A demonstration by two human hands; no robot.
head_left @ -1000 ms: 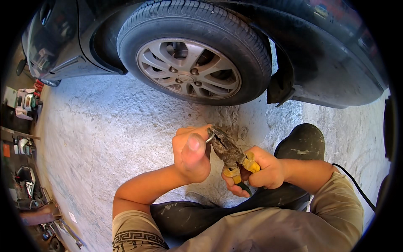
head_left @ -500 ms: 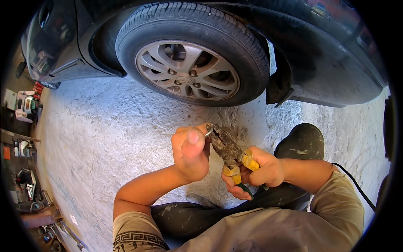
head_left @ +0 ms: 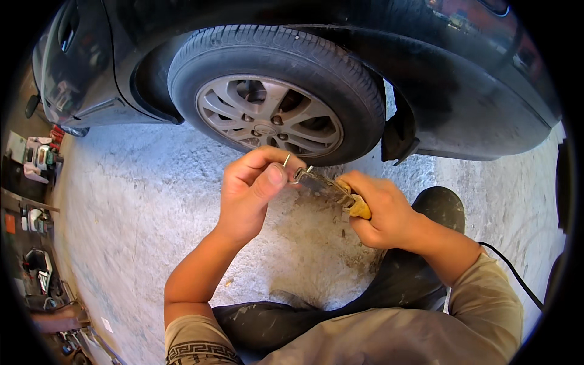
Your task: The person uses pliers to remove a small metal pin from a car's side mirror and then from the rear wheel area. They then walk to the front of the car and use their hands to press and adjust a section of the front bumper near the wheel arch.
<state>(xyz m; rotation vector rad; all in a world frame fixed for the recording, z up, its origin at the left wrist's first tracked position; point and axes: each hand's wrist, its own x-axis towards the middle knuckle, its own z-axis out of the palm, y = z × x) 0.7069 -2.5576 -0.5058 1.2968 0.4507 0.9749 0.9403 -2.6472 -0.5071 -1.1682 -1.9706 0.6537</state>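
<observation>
My right hand (head_left: 384,212) is wrapped round the yellow handles of a pair of worn, dirty pliers (head_left: 325,187). The pliers' jaws point left toward my other hand. Between its thumb and forefinger, my left hand (head_left: 243,191) pinches a thin, bent piece of metal wire (head_left: 286,160). The wire looks U-shaped, with one end standing up by my thumb and another at the tip of the pliers. Whether the jaws bite on the wire is hard to make out. Both hands are in front of the lower edge of a car wheel (head_left: 365,121).
A dark car body (head_left: 462,91) arches over the wheel. My bent leg (head_left: 267,322) and my shoe (head_left: 444,207) rest on the rough concrete floor (head_left: 134,201). A black cable (head_left: 514,274) runs at the right. Tools and parts (head_left: 39,267) line the far left.
Both hands have risen toward the wheel. The pliers have turned from upright-slanting to nearly level, and the wire has turned so its ends point up. The view has tilted slightly.
</observation>
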